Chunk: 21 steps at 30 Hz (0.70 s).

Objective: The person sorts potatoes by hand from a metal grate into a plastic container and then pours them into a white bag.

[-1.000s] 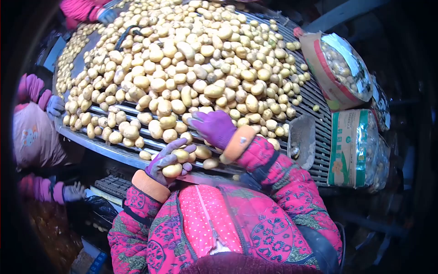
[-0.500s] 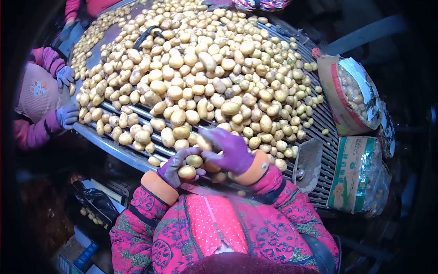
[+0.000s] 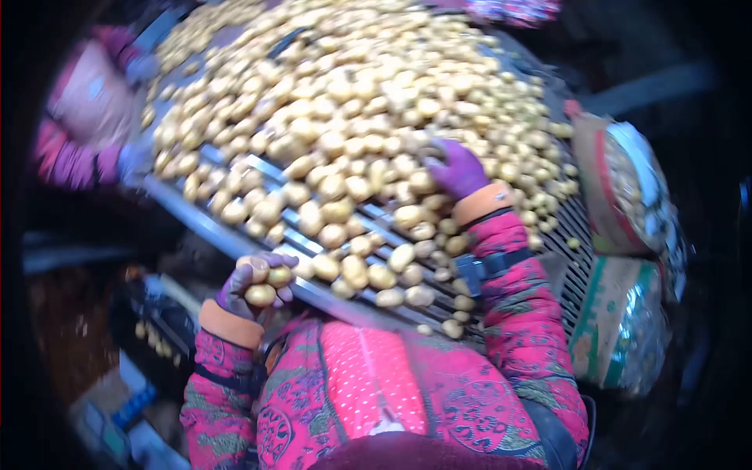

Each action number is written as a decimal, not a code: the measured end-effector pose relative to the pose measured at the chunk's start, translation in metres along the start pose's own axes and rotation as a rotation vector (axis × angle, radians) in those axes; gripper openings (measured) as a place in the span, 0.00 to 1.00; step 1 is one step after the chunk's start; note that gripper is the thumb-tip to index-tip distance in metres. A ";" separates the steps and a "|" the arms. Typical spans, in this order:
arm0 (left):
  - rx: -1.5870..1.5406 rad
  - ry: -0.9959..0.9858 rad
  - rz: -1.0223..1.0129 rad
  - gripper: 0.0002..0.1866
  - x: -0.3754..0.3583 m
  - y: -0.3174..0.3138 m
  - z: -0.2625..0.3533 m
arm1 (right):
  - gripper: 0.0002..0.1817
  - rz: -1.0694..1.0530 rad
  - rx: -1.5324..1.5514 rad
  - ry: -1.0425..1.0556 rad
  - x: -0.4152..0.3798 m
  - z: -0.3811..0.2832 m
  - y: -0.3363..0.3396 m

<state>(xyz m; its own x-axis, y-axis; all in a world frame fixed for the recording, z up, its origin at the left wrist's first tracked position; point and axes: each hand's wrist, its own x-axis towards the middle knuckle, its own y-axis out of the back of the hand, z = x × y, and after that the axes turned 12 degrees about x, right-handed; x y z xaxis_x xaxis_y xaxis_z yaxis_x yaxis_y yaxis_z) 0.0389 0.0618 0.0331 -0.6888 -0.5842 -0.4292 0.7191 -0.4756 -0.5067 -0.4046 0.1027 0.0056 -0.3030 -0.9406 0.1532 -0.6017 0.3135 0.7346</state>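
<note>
My left hand (image 3: 243, 288), in a purple work glove, is closed around several potatoes (image 3: 261, 295) near the table's front edge. One of them looks greenish. Stretched forward over the pile, my gloved right hand (image 3: 457, 170) has its fingers bent down among the potatoes (image 3: 345, 149); motion blur smears the fingertips. The pile lies on a sorting table (image 3: 337, 304) of metal bars, and loose potatoes rest on the bars between my two hands.
At the right stand filled sacks (image 3: 619, 188) and a box-like bag (image 3: 615, 317) of potatoes. A co-worker's gloved hand (image 3: 135, 162) rests at the table's left edge. Below left sits a dark container (image 3: 157, 313) with some potatoes. A dark strip (image 3: 287, 41) lies on the pile.
My hands have parted: the left moved left and keeps its potatoes, while the right went forward and right onto the pile. The whole view has shifted slightly.
</note>
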 end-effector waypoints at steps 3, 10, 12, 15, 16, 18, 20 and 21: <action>0.248 0.014 0.325 0.33 -0.059 0.051 0.001 | 0.19 -0.129 -0.076 -0.063 0.009 0.003 -0.012; 0.565 0.587 0.706 0.27 -0.197 0.251 -0.177 | 0.20 -0.248 -0.348 -0.149 0.039 -0.025 -0.015; 1.021 0.702 0.672 0.26 -0.219 0.270 -0.224 | 0.20 -0.273 -0.603 -0.206 0.038 -0.044 -0.019; 1.631 0.524 0.396 0.26 -0.221 0.274 -0.247 | 0.22 -0.226 -0.638 -0.277 0.027 -0.030 -0.020; 1.702 0.434 0.395 0.26 -0.207 0.278 -0.239 | 0.22 -0.221 -0.611 -0.261 0.025 -0.035 -0.019; 1.564 0.385 0.569 0.26 -0.168 0.295 -0.219 | 0.23 -0.218 -0.542 -0.218 0.027 -0.031 -0.017; 1.315 0.131 0.684 0.25 -0.132 0.271 -0.171 | 0.21 -0.270 -0.409 -0.271 0.025 -0.021 -0.012; 1.189 -0.104 0.659 0.25 -0.111 0.224 -0.124 | 0.20 -0.249 -0.464 -0.239 0.020 -0.030 -0.011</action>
<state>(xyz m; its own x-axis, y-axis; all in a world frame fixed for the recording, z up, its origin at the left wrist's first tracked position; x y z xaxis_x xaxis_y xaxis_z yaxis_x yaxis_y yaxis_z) 0.2650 0.1013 -0.1257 -0.2178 -0.9423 -0.2544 0.5896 -0.3347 0.7351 -0.3821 0.0766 0.0206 -0.3849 -0.9061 -0.1756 -0.3056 -0.0545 0.9506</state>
